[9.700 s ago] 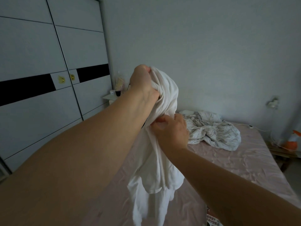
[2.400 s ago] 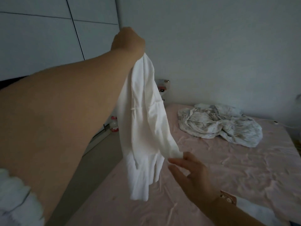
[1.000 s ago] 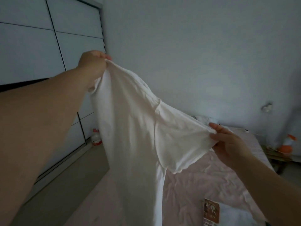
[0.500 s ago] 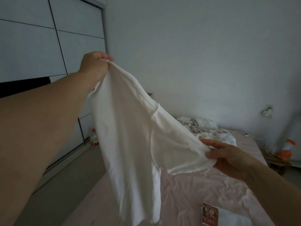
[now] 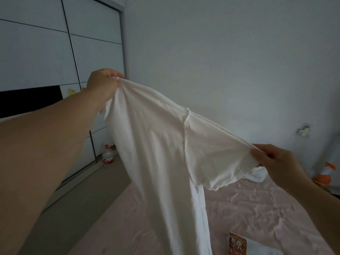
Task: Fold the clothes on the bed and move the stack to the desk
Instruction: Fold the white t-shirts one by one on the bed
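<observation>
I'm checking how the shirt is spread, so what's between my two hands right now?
In the head view, the white cotton T-shirt spans the gap: left hand grips the shoulder, right hand pinches the sleeve end.

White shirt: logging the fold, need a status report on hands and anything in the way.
Left hand grips white shirt up high; right hand pinches its sleeve. Shirt unfolded, hanging over bed. Nothing in the way.

Both hands hold white shirt (image 5: 158,144) above bed (image 5: 257,208).
</observation>
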